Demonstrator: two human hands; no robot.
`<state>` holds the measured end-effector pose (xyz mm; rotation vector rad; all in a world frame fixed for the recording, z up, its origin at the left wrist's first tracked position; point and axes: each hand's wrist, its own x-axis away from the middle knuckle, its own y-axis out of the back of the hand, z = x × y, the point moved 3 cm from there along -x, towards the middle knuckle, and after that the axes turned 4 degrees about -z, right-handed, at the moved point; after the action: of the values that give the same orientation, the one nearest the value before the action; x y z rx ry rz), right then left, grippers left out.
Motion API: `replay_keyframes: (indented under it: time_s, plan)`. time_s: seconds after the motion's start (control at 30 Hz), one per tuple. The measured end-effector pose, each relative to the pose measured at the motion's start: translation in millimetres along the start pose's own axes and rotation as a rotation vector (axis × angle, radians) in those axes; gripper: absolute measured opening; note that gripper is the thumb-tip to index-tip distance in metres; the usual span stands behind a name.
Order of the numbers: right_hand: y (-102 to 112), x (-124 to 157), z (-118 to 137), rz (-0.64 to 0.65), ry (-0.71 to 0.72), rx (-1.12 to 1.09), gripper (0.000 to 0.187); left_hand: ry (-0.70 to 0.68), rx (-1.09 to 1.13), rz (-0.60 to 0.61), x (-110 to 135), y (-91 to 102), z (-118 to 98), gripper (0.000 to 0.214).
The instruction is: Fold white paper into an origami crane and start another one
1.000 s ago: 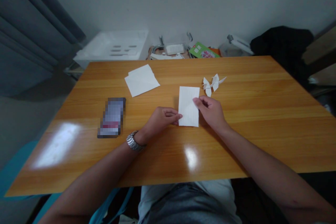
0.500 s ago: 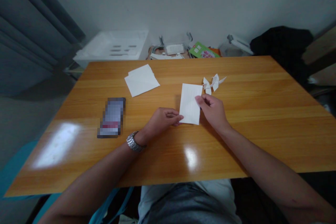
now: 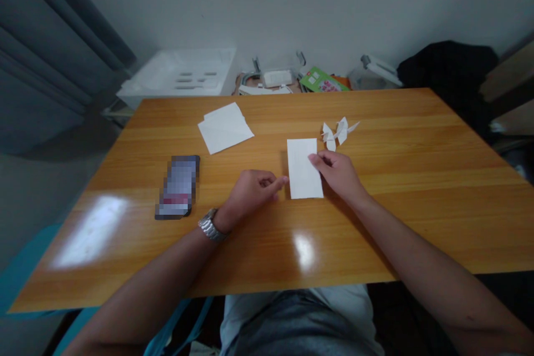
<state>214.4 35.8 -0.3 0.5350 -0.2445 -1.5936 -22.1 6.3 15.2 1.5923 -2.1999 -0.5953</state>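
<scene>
A small white rectangular sheet of paper (image 3: 303, 175) is held slightly above the table, nearly upright in the head view. My right hand (image 3: 337, 173) pinches its right edge, thumb on the near face and the other fingers partly hidden behind. Just left of the sheet is my left hand (image 3: 255, 192), wearing a metal watch (image 3: 211, 226). It holds nothing; its thumb points at the paper's left edge and its fingers are loosely curled, apart from the thumb. Small folded white paper figures (image 3: 339, 132) lie beyond my right hand.
Overlapping white sheets (image 3: 226, 128) lie at the table's back left. A phone (image 3: 178, 187) with a blurred-out screen rests on the wooden table (image 3: 417, 178). Behind the far edge are a white bin (image 3: 167, 75), a green booklet (image 3: 322, 80) and assorted items.
My left hand has let go of the sheet's lower left corner and drawn slightly left. The sheet has turned a little in my right hand, its lower edge swinging right.
</scene>
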Motion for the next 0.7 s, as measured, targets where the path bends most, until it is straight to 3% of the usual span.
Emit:
replay_keyframes:
  time_s: [0.03,0.1,0.2,0.27,0.47,0.6,0.7]
  plan:
    - [-1,-1,-2,0.067,0.002,0.025,0.043,-0.052,-0.094,-0.104,-1,5.0,-1,0.047]
    - [-4,-2,-4,0.184,0.025,0.099,0.042,-0.223,-0.223,-0.183,-2,8.5,-2,0.033]
    - [-8,0,0,0.297,0.085,0.197,0.04,-0.5,-0.334,-0.125,-3,2.6,1,0.027]
    - [-9,2,4,0.34,0.122,0.24,0.04,-0.604,-0.393,-0.052,-3,-3.4,6,0.031]
    - [-9,3,8,0.325,0.137,0.362,0.036,-0.634,-0.571,0.15,-1,-14.6,12,0.049]
    - [-3,1,10,0.244,0.138,0.4,0.031,-0.611,-0.658,0.106,0,-14.3,11,0.05]
    - [1,1,14,0.169,0.233,0.43,0.031,-0.552,-0.733,0.01,-1,-11.4,8,0.048]
